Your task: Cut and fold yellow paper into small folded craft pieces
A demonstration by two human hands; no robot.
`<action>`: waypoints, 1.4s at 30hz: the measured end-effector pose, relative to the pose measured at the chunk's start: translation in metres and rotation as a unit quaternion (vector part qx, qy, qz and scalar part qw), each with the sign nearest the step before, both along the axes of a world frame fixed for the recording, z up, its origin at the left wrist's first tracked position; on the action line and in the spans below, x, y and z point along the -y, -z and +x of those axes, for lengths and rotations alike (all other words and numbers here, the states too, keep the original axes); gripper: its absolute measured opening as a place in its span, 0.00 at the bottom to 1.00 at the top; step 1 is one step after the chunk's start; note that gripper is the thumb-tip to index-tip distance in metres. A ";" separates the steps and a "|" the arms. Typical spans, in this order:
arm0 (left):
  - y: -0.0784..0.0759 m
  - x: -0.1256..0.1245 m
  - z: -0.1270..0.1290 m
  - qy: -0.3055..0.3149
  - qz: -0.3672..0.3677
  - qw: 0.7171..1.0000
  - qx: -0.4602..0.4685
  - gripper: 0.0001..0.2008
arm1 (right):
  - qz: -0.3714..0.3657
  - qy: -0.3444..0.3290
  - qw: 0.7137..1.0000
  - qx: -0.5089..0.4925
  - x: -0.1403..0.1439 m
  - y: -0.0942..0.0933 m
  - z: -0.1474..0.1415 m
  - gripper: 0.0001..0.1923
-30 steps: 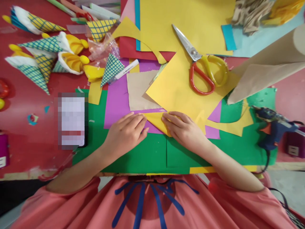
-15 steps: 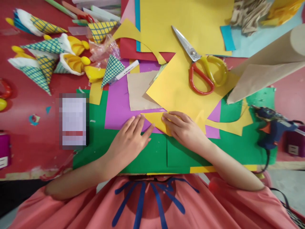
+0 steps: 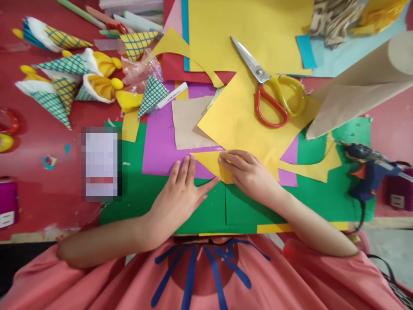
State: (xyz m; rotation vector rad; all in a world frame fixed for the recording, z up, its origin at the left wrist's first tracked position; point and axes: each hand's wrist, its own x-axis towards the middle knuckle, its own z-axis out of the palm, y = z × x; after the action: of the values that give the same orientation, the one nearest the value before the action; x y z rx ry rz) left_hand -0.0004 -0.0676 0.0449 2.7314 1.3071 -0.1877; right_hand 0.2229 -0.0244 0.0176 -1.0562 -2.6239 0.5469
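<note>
A yellow sheet of paper [image 3: 258, 107] lies at the centre with its near left part folded into a pointed flap [image 3: 206, 159]. My right hand [image 3: 253, 174] holds the flap down, its fingers close together and pointing left; its thumb is mostly hidden. My left hand [image 3: 180, 191] lies flat, fingers stretched out and thumb spread. The left fingertips are on purple paper [image 3: 158, 150] by the flap's tip, and the thumb tip reaches the slanted edge. Scissors [image 3: 266, 84] with one red and one yellow handle rest on the yellow sheets, blades apart.
Green board [image 3: 200, 217] lies under the papers. Several checked paper cones [image 3: 66, 97] and a white marker [image 3: 172, 94] are at the left, above a pixelated rectangle [image 3: 101, 163]. A brown paper roll [image 3: 361, 82] and a blue glue gun [image 3: 368, 176] are at the right.
My left hand has drawn slightly down and left, its thumb spreading wider and its fingertips coming off the flap's tip. My right hand stays on the folded paper.
</note>
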 end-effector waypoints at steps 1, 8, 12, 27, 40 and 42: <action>-0.002 0.000 0.002 -0.002 -0.004 1.000 -0.004 0.33 | 0.003 0.000 1.000 0.002 0.000 0.000 0.000 0.22; -0.005 -0.001 0.008 -0.013 -0.023 0.999 -0.018 0.34 | -0.003 0.003 1.000 -0.010 0.000 0.000 0.000 0.22; -0.003 0.000 0.006 -0.014 -0.023 1.000 -0.005 0.35 | -0.005 0.006 1.000 -0.005 0.000 0.001 -0.001 0.22; -0.007 -0.037 -0.008 -0.045 0.080 0.996 -0.020 0.22 | 0.012 0.008 1.000 0.005 0.000 -0.001 -0.003 0.17; 0.007 -0.026 -0.011 0.018 0.110 0.991 0.076 0.15 | 0.076 0.027 0.996 0.043 0.004 0.006 -0.007 0.25; 0.008 -0.025 -0.013 0.011 0.108 0.991 0.077 0.15 | 0.074 0.024 0.996 0.048 0.004 0.006 -0.006 0.26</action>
State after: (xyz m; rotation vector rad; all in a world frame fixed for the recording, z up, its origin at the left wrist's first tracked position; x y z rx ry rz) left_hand -0.0136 -0.0427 0.0373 2.8688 1.3254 0.1720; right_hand 0.2171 -0.0284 0.0120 -1.1225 -2.6649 0.2934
